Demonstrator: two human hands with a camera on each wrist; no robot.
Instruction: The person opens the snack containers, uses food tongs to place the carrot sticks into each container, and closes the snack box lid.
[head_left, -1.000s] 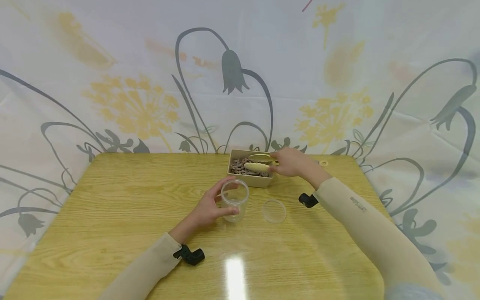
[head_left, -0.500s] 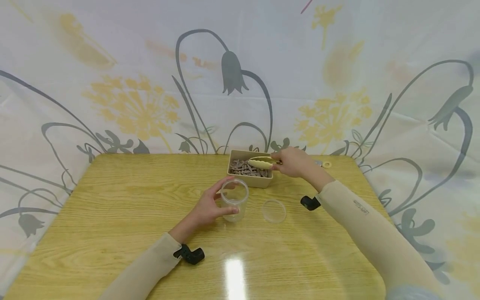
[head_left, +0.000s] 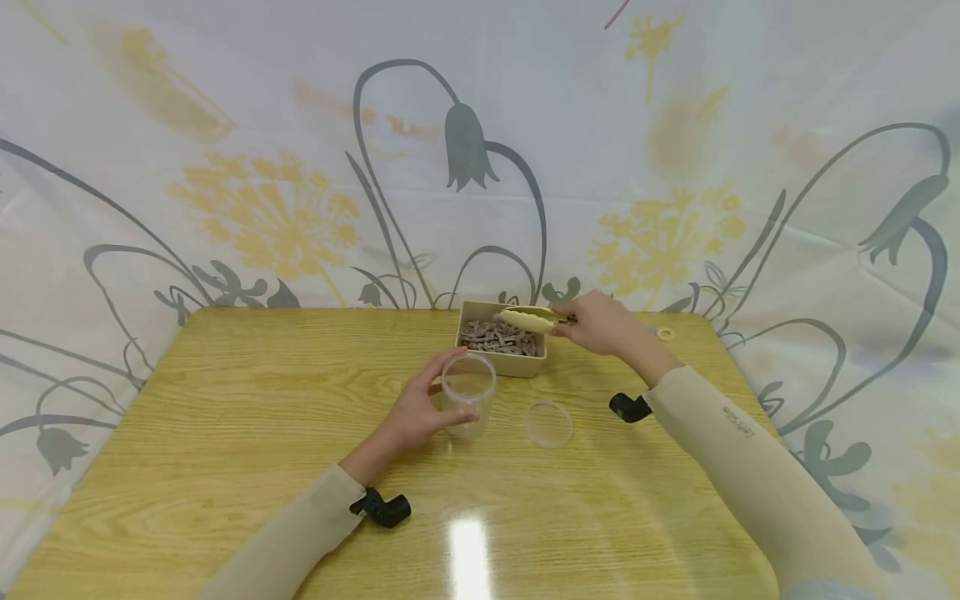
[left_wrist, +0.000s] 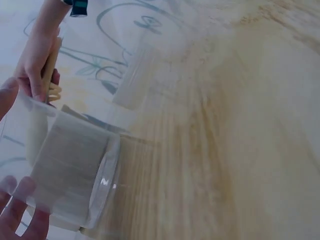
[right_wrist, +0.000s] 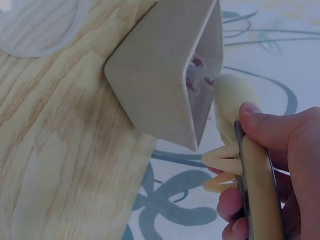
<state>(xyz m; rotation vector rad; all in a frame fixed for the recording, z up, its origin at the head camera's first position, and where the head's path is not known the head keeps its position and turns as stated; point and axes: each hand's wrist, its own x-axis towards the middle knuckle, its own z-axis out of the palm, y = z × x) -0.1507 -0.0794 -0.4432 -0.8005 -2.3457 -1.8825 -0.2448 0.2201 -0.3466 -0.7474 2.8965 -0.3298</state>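
My left hand [head_left: 416, 408] holds a clear round jar [head_left: 468, 421] on the table's middle, its mouth uncovered; in the left wrist view the fingers curl round the jar's [left_wrist: 70, 165] wall. My right hand [head_left: 600, 323] grips cream tongs [head_left: 528, 320] with scalloped tips over the beige rectangular box [head_left: 510, 365]. Brownish-purple, twig-like pieces [head_left: 495, 335] lie in the box. At the tips, a small dark piece shows in the right wrist view, where the tongs [right_wrist: 235, 97] hang just outside the rim. The thumb presses the handle. A clear round lid [head_left: 548, 424] lies right of the jar.
A small pale ring [head_left: 665, 333] lies at the table's back right, beside a partly hidden pale object. The wooden table [head_left: 247, 417] ends at a hanging sheet printed with flowers [head_left: 300, 100]. The box stands near that back edge.
The tongs have risen from among the pieces to above the box and their tips have drawn together. My right hand has shifted slightly right. The jar has moved up very little in the view.
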